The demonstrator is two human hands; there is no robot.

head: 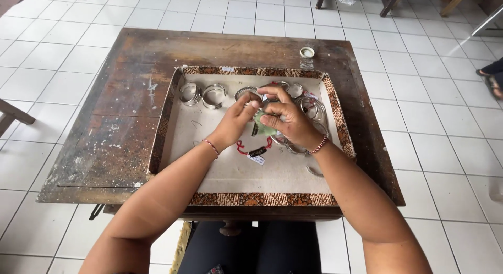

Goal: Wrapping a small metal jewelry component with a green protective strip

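Head view looks down on a worn wooden table [120, 106] standing on a white tiled floor [63, 43]. On the table sits a shallow tray [230, 174] with a pale bottom and a brown patterned rim, filling the right half of the tabletop.

Both hands meet over the middle of the tray, nearer its far edge. The left hand [236, 123] has its fingers drawn together, thumb and fingertips pinching at a silver bangle [246, 91] where it meets the other hand. The right hand [288, 119] has its fingers curled and closed around a small green cloth [263, 128], pressed against the same bangle. Each wrist wears a thin red-and-white string bracelet.

Just below the hands, on the tray bottom, lies a red cord [246, 148] with a small dark tag [257, 152] and a white label beside it. Along the tray's far edge, toward its far left corner, two wide silver cuffs [204, 95] stand side by side. More silver bangles [312, 109] are piled by the tray's right edge, partly hidden behind the right hand. A single thin curved piece [314, 172] lies near the tray's right edge, closer to the near corner.

Beyond the tray, near the table's far edge, rests a small round tin [307, 52].
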